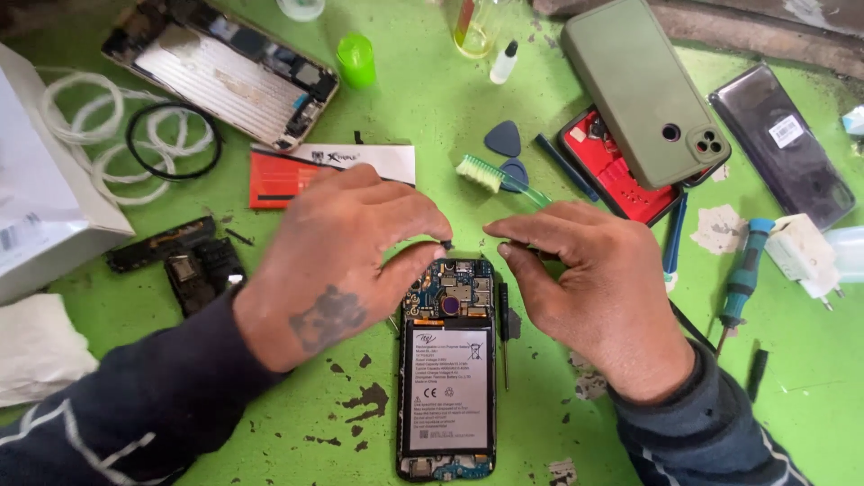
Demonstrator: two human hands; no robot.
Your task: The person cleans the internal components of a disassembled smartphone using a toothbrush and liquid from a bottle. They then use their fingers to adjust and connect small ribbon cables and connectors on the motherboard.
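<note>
An opened phone (447, 378) lies face down on the green table (378, 432), its white battery and blue circuit board exposed. My left hand (346, 256) hovers over the phone's top left corner, thumb and forefinger pinched on a tiny dark part (447, 243). My right hand (580, 283) hangs over the top right corner, fingers curled toward the same spot, apparently holding nothing. A thin black tool (504, 324) lies beside the phone's right edge, partly under my right hand.
Around the table lie a green-cased phone (643, 90), a red phone frame (621, 180), a dark back cover (783, 144), a stripped phone chassis (220, 72), a green brush (495, 177), blue picks (504, 139), a teal screwdriver (742, 283), a white box (36, 198) and black parts (184, 261).
</note>
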